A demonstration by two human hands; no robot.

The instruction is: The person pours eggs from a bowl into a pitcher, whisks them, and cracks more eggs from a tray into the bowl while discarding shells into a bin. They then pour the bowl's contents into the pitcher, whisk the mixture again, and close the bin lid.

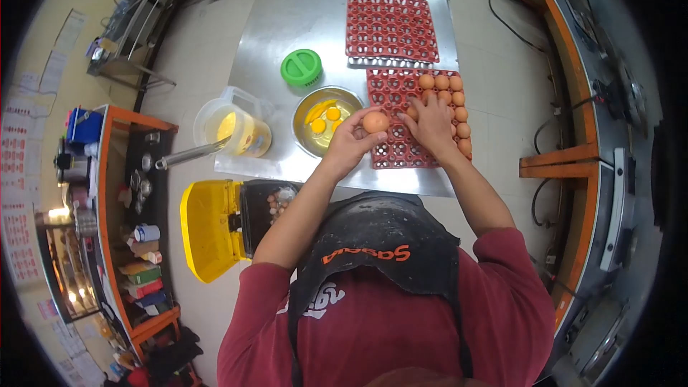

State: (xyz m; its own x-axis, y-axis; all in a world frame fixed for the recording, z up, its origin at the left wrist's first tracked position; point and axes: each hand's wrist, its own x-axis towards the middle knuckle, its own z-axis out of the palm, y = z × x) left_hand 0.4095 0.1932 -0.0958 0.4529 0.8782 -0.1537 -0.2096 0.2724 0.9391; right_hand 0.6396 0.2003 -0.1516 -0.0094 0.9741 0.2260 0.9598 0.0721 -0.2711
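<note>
Between the fingers and thumb of my left hand (349,142) is a brown egg (375,122), held just right of a metal bowl (297,136). Several raw yolks (332,113) in clear whites lie in that bowl. My right hand (434,126) reaches over the red egg tray (388,80), its fingers curled down around another egg (412,112), partly hidden by them. Whole brown eggs (461,114) fill the tray's right side; the cups on its left hold none.
Stacked red trays (390,27) sit behind on the steel table (301,0). A green lid (301,67) lies beyond the bowl. Left of it stands a clear pitcher (256,136) of yellow liquid with a metal handle (193,153) sticking out. Below, an open yellow-lidded bin (208,229) contains eggshells.
</note>
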